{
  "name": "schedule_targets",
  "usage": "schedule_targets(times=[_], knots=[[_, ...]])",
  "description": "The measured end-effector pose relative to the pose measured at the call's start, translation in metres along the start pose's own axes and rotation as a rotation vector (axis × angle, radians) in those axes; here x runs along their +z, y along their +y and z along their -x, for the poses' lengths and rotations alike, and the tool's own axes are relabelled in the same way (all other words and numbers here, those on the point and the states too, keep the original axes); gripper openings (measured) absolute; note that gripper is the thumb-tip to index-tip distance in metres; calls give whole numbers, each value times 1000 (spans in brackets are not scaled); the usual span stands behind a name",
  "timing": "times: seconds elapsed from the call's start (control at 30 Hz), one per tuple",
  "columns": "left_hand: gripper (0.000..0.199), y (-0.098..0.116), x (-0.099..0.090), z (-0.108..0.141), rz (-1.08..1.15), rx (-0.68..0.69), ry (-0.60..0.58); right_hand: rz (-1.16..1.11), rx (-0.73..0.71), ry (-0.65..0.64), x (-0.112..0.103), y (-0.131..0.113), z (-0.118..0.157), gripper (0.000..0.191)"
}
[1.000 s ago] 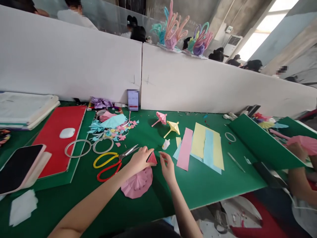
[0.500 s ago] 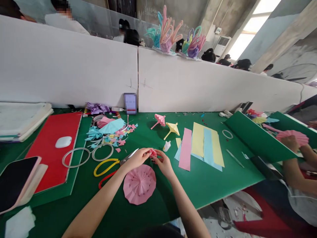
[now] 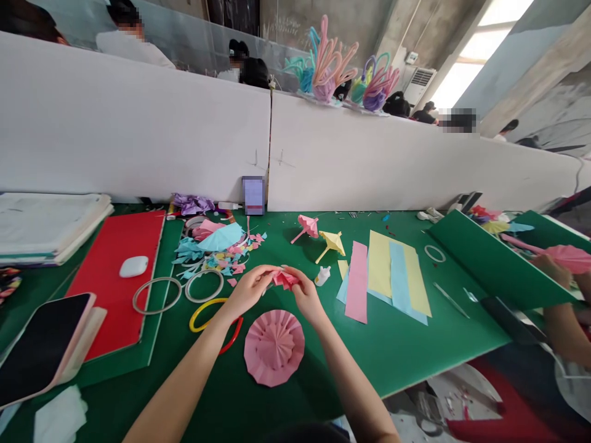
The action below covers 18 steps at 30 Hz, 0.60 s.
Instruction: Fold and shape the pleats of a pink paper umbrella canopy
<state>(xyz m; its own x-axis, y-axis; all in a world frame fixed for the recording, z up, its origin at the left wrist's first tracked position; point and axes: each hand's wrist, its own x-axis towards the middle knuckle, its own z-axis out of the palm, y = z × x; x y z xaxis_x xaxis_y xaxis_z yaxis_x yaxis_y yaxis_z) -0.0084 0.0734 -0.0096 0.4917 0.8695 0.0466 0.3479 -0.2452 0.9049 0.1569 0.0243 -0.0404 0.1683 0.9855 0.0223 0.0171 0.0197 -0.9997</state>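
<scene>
Between my two hands is a small folded piece of pink paper (image 3: pixel 285 280), pinched at its left end by my left hand (image 3: pixel 253 286) and at its right end by my right hand (image 3: pixel 305 293). Just below them, a round pleated pink paper disc (image 3: pixel 274 348) lies flat on the green table. Scissors with one yellow and one red handle loop (image 3: pixel 206 315) lie partly under my left forearm, their blades hidden. A small white bottle (image 3: pixel 322 275) stands to the right of my right hand. Beyond it are a pink paper umbrella (image 3: pixel 308 226) and a yellow one (image 3: pixel 332 242).
Pink, yellow and blue paper strips (image 3: pixel 356 283) lie on the right. Paper scraps (image 3: pixel 221 246), two rings (image 3: pixel 204 286) and a red folder (image 3: pixel 115 277) with a phone (image 3: pixel 44 347) are at left. A green board (image 3: pixel 498 261) stands before a co-worker's arm (image 3: pixel 569 329).
The pink paper between my hands is spread wider, and my hands sit slightly farther apart. The whole view has shifted, so things appear a little farther right.
</scene>
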Motion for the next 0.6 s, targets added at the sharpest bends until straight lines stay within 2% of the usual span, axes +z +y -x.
schedule_targets(times=[0.13,0.27,0.4,0.43,0.5,0.6], knots=[[30,7,-2,3,-53,54,108,-38,6,-2,9,-13,1,35],[26,5,3,5,-134,130,220,-106,23,74,16,-24,5,35],[30,5,3,8,-163,236,252,-173,76,116,14,-31,7,35],[30,6,1,9,-164,266,221,-181,93,122,12,-32,7,34],[33,11,-6,13,-166,294,83,-188,126,125,7,-35,8,33],[50,19,-17,18,-139,212,-146,-189,155,103,0,-40,10,31]])
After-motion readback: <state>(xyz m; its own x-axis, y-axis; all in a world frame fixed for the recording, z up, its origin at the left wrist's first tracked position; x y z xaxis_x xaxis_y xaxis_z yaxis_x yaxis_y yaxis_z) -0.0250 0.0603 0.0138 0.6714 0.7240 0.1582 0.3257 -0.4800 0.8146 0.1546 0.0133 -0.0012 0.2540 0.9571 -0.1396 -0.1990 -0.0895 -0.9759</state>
